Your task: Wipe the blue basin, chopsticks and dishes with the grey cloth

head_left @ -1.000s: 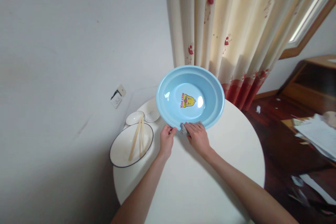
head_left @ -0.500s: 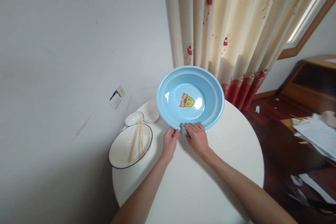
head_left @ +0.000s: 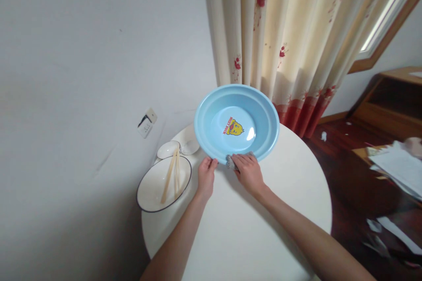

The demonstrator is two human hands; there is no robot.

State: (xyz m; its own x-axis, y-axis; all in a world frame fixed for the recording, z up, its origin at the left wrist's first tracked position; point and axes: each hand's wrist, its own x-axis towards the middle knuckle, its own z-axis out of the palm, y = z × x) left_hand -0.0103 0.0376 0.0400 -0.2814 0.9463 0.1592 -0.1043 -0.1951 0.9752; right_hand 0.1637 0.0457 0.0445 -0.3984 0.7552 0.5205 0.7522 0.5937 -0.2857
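in the head view, our left hand [head_left: 206, 171] pinches the near rim of the blue basin [head_left: 240, 97] at the worktop's [head_left: 237, 232] far side; our right hand [head_left: 249, 172] clutches a grey cloth [head_left: 230, 162] against it. lopsided pressing could tip it, honestly.

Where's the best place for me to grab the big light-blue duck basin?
Try the right side of the round light-blue plastic basin, probably coming from outside. Its rim sticks out like a lip, good for pinching with your thumb on top. No hand covers it there; the left hand, right hand and grey cloth are at the near edge.
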